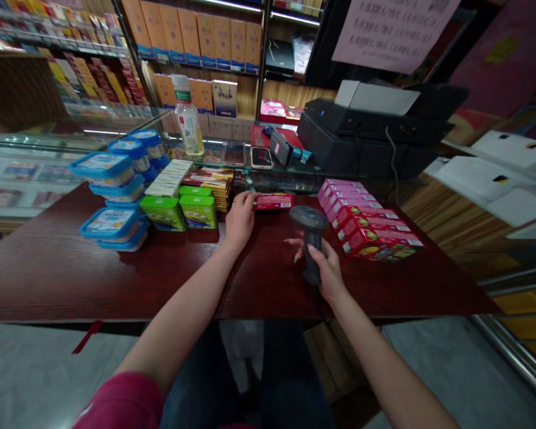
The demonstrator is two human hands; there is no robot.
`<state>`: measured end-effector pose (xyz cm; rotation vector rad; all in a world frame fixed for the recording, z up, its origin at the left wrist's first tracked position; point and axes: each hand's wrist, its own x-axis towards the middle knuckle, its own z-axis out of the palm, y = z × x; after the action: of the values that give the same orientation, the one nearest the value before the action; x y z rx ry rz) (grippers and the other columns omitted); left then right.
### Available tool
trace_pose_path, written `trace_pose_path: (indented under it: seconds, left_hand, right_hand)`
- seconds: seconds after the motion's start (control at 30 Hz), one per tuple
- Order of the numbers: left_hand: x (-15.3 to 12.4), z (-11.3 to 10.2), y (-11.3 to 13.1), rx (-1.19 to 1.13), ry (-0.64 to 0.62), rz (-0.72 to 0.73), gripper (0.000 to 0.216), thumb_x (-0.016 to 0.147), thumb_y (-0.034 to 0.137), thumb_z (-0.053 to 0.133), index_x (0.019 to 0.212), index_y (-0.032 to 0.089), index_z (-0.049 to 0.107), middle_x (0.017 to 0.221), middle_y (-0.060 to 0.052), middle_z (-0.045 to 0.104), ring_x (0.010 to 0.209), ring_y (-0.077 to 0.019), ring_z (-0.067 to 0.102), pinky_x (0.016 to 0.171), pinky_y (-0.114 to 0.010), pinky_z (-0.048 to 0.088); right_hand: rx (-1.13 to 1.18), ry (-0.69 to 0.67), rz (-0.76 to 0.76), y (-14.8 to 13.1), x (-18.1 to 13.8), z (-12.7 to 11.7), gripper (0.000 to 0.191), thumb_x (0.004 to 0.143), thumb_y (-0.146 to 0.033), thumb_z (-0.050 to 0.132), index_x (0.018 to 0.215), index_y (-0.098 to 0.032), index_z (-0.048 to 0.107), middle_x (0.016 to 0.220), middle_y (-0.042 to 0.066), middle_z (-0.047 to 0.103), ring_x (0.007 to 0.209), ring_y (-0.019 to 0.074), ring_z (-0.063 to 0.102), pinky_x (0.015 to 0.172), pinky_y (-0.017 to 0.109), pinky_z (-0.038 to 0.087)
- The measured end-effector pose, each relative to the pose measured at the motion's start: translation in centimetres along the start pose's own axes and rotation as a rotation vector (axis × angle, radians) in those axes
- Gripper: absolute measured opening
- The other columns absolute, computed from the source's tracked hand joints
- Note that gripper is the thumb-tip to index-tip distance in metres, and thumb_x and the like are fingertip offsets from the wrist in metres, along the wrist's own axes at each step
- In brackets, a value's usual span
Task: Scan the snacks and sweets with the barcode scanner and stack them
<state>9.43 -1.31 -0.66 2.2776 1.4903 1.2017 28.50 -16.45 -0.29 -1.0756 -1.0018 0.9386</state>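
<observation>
Scanner [311, 243] within loosely curled right hand [330, 268]; red box [274, 202] touching left hand [240, 218], grasp unclear.

On the desk [268, 292], stacked tubs [105, 164] stand at ten o'clock, packs [199, 210] beside them at eleven, a small box [277, 201] at twelve, and rows of boxes [375, 232] between one and two. The scanner [311, 256], in the right hand [330, 268], is at one. Behind, on the showcase [295, 176], a bottle [188, 125] stands at eleven.
</observation>
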Motion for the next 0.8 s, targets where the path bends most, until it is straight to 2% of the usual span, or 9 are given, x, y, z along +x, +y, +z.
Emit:
trace_pose_path:
  seconds: [0.1, 0.2, 0.27, 0.37, 0.47, 0.57, 0.67, 0.8]
  left_hand:
    - [-0.3, -0.3, 0.2, -0.037, 0.018, 0.026, 0.056, 0.097, 0.008, 0.052, 0.149, 0.028, 0.059, 0.15, -0.01, 0.059, 0.137, -0.0246, 0.059, 0.113, -0.037, 0.055]
    - [-0.1, -2.2, 0.7, -0.063, 0.076, 0.107, 0.057, 0.102, 0.015, 0.053, 0.157, 0.028, 0.052, 0.149, -0.012, 0.056, 0.138, -0.0242, 0.059, 0.115, -0.037, 0.053]
    - [0.9, -4.9, 0.9, -0.037, 0.135, 0.181, 0.058, 0.104, 0.016, 0.051, 0.16, 0.03, 0.048, 0.15, -0.012, 0.054, 0.141, -0.0232, 0.056, 0.12, -0.037, 0.049]
    - [4.4, -10.6, 0.1, 0.071, 0.155, 0.265, 0.061, 0.102, 0.015, 0.052, 0.161, 0.03, 0.047, 0.151, -0.011, 0.052, 0.141, -0.0232, 0.055, 0.124, -0.038, 0.044]
    - [9.4, -16.2, -2.5, 0.184, 0.029, 0.309, 0.057, 0.097, 0.014, 0.058, 0.152, 0.026, 0.057, 0.141, -0.01, 0.057, 0.135, -0.0247, 0.056, 0.12, -0.041, 0.046]
    - [13.6, -19.7, -5.9, 0.294, -0.079, 0.25, 0.052, 0.09, 0.014, 0.063, 0.142, 0.023, 0.065, 0.135, -0.01, 0.061, 0.129, -0.0253, 0.059, 0.117, -0.041, 0.049]
    - [15.8, -20.8, -8.7, 0.379, -0.168, 0.218, 0.051, 0.086, 0.013, 0.066, 0.136, 0.02, 0.068, 0.134, -0.012, 0.063, 0.129, -0.0261, 0.061, 0.114, -0.039, 0.05]
    - [16.7, -20.5, -10.2, 0.487, -0.275, 0.207, 0.05, 0.089, 0.012, 0.063, 0.138, 0.022, 0.068, 0.14, -0.013, 0.064, 0.126, -0.0251, 0.066, 0.11, -0.036, 0.053]
  right_hand:
    - [0.01, 0.01, -0.001, -0.3, -0.3, 0.1, 0.039, 0.082, -0.044, 0.077, 0.113, -0.022, 0.07, 0.102, 0.009, 0.084, 0.065, 0.0175, 0.065, 0.071, 0.036, 0.056]
    - [0.011, 0.056, -0.007, -0.4, -0.5, 0.0, 0.036, 0.083, -0.045, 0.078, 0.109, -0.022, 0.071, 0.104, 0.009, 0.084, 0.064, 0.0165, 0.063, 0.066, 0.033, 0.054]
    - [0.001, 0.07, 0.003, -0.4, -0.5, -0.1, 0.037, 0.084, -0.047, 0.078, 0.109, -0.021, 0.071, 0.106, 0.011, 0.084, 0.063, 0.0164, 0.063, 0.065, 0.033, 0.053]
    - [0.005, 0.062, 0.025, -0.3, -0.5, -0.1, 0.039, 0.082, -0.05, 0.081, 0.106, -0.021, 0.072, 0.101, 0.01, 0.084, 0.062, 0.0164, 0.063, 0.062, 0.032, 0.052]
    - [0.023, 0.06, 0.044, -0.3, -0.4, 0.0, 0.041, 0.078, -0.05, 0.084, 0.106, -0.022, 0.073, 0.096, 0.009, 0.083, 0.061, 0.0164, 0.063, 0.06, 0.031, 0.051]
    - [0.019, 0.063, 0.048, -0.3, -0.4, 0.0, 0.044, 0.077, -0.052, 0.086, 0.107, -0.021, 0.074, 0.094, 0.009, 0.083, 0.06, 0.0168, 0.063, 0.059, 0.031, 0.051]
    - [-0.002, 0.051, 0.05, -0.2, -0.4, -0.1, 0.048, 0.076, -0.054, 0.086, 0.108, -0.021, 0.075, 0.091, 0.009, 0.082, 0.06, 0.0178, 0.062, 0.057, 0.031, 0.051]
    - [-0.023, 0.046, 0.055, -0.2, -0.5, -0.2, 0.049, 0.077, -0.057, 0.086, 0.107, -0.02, 0.075, 0.097, 0.012, 0.083, 0.061, 0.018, 0.062, 0.057, 0.031, 0.051]
